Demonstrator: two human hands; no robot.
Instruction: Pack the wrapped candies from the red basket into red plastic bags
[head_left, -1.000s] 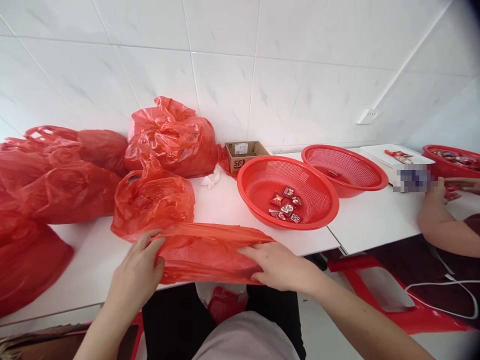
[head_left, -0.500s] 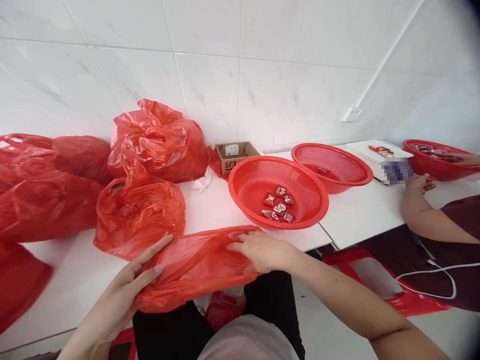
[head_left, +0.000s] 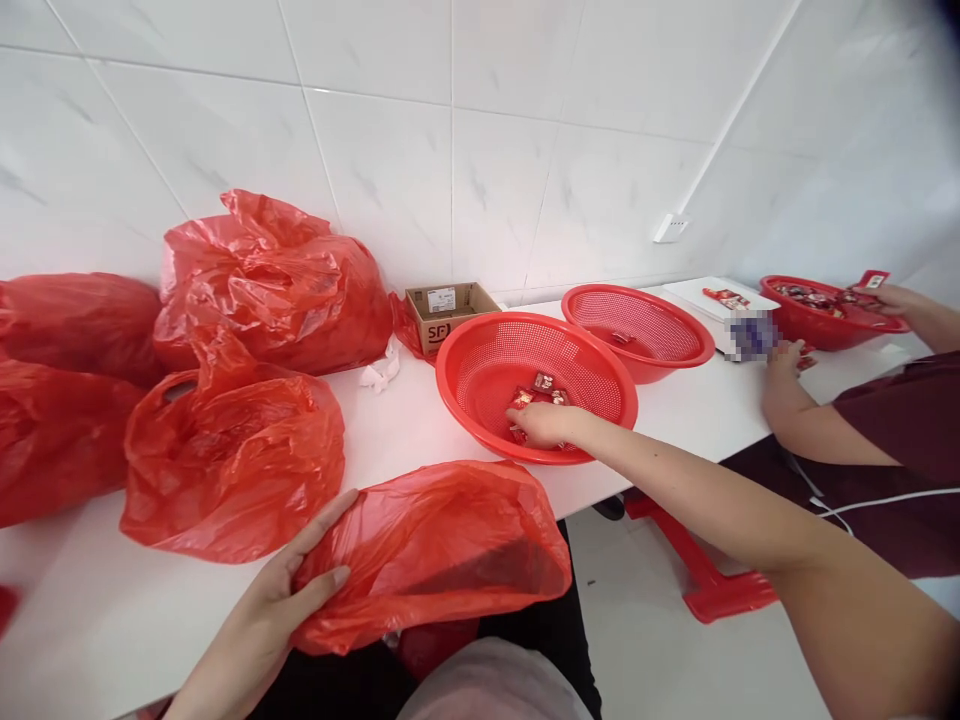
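Your left hand (head_left: 274, 595) is clamped on the left side of the open red bag (head_left: 442, 550), whose mouth gapes at the front edge of the table (head_left: 405, 430), partly over your lap. Your right hand (head_left: 546, 425) reaches down into the front basket (head_left: 472, 375), fingertips by the small wrapped packets (head_left: 544, 382); whether they grip one, you cannot tell. Just left of your bag sits a bulging bag (head_left: 240, 470). Behind the front basket are a second basket (head_left: 660, 340) and a cardboard box (head_left: 451, 325). Farther right, a co-worker's hand (head_left: 896, 298) holds something red.
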